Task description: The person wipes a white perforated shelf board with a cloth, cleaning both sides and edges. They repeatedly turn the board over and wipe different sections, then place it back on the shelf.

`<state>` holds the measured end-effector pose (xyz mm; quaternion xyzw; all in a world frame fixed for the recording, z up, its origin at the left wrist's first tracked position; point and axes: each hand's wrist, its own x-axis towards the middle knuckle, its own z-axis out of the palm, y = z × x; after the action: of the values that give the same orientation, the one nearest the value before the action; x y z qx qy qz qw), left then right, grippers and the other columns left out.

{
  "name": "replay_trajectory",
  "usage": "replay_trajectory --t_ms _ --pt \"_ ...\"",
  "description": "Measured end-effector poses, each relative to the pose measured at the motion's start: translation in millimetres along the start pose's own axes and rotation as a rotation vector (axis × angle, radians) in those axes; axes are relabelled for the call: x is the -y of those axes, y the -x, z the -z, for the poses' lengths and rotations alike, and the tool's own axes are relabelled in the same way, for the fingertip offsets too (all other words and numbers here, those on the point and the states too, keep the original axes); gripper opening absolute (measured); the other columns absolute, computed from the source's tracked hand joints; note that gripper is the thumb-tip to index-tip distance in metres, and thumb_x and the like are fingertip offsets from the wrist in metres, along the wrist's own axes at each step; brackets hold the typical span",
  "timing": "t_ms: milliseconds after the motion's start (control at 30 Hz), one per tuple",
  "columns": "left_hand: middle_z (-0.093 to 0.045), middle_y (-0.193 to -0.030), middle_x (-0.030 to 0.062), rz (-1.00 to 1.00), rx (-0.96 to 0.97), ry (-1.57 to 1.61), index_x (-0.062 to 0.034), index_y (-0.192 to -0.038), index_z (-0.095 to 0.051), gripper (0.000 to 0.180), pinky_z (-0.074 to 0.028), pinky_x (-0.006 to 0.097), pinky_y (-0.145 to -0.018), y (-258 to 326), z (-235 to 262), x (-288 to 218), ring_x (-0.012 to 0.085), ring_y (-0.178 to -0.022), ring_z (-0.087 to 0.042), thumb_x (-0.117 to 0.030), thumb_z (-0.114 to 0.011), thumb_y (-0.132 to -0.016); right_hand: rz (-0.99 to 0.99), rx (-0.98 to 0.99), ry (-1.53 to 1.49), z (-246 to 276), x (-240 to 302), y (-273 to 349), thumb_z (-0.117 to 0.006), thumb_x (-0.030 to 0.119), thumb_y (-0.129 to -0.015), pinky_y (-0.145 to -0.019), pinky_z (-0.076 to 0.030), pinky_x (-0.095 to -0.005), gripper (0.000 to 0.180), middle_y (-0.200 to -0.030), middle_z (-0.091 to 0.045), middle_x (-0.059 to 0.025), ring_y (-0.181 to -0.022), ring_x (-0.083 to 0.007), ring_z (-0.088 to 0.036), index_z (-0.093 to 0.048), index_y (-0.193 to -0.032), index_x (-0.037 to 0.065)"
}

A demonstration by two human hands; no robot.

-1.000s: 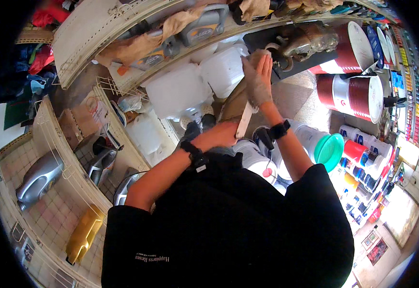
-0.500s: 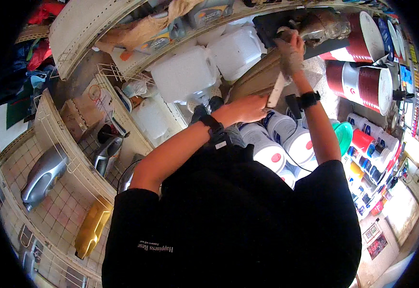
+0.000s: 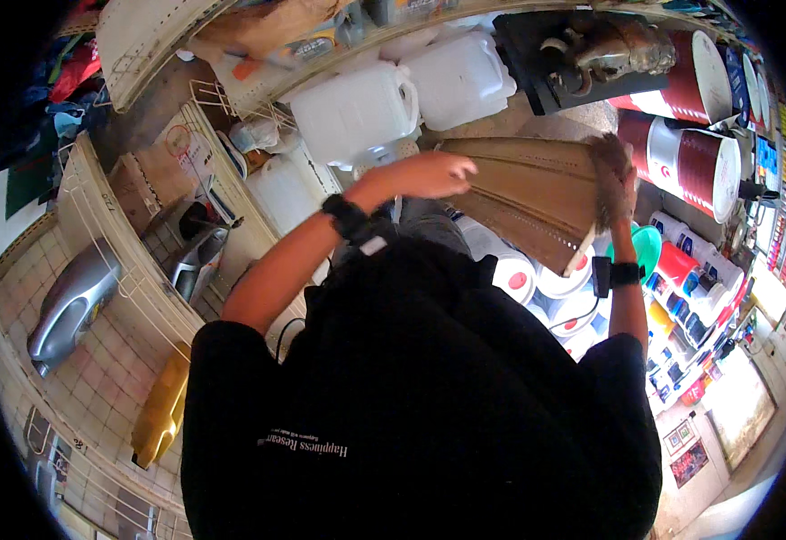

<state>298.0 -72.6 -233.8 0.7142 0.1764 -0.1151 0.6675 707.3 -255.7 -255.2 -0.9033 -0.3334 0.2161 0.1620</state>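
A brown shelf panel (image 3: 523,184) with ridges and a row of holes along one edge lies slantwise in front of me, above white buckets. My left hand (image 3: 433,175) is at its near left edge, fingers curled onto it. At the panel's right end, my right hand (image 3: 625,192) closes on a brown, rag-like thing (image 3: 608,160). That thing is blurred and rests against the panel's end. Part of my right hand's fingers is hidden behind it.
White plastic jugs (image 3: 354,112) stand beyond my left hand. A bronze-coloured animal figure (image 3: 622,49) on a black base is at the far right, by red-and-white drums (image 3: 681,168). White buckets (image 3: 512,274) stand below the panel. Shelves with silver bottles (image 3: 76,301) line the left.
The panel has swung round, its near end moving right so that its broad face shows. My right hand has come nearer and right, away from the figure; my left hand has shifted left.
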Motion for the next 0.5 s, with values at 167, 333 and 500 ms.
replay_trajectory --t_ms 167,333,500 --pt "-0.062 -0.113 0.0037 0.116 -0.177 0.427 -0.0037 -0.125 -0.05 0.035 -0.04 0.03 -0.096 64.4 25.9 72.7 0.015 -0.109 -0.055 -0.017 -0.053 -0.093 0.017 -0.195 0.164 38.5 -71.1 67.7 -0.058 0.03 -0.086 -0.088 -0.045 -0.0444 0.07 -0.116 -0.059 -0.0258 -0.109 -0.0403 -0.056 -0.026 -0.141 0.001" --pt "-0.062 -0.113 0.0022 0.345 -0.189 0.383 -0.005 -0.124 -0.051 0.033 -0.041 0.028 -0.093 90.8 35.3 67.3 0.0135 -0.107 -0.055 -0.018 -0.053 -0.094 -0.163 -0.338 0.257 53.9 -91.1 91.9 -0.058 0.027 -0.082 -0.083 -0.045 -0.0527 0.062 -0.11 -0.058 -0.0312 -0.101 -0.0494 -0.055 -0.032 -0.131 -0.002" --pt "-0.061 -0.115 0.0055 0.123 -0.174 0.219 -0.0076 -0.124 -0.053 0.039 -0.042 0.027 -0.091 40.8 15.2 73.1 0.0145 -0.105 -0.056 -0.027 -0.057 -0.091 -0.272 -0.46 0.093 36.6 -74.8 79.7 -0.06 0.032 -0.076 -0.087 -0.045 -0.0502 0.067 -0.107 -0.058 -0.0332 -0.102 -0.0484 -0.057 -0.033 -0.124 -0.006"
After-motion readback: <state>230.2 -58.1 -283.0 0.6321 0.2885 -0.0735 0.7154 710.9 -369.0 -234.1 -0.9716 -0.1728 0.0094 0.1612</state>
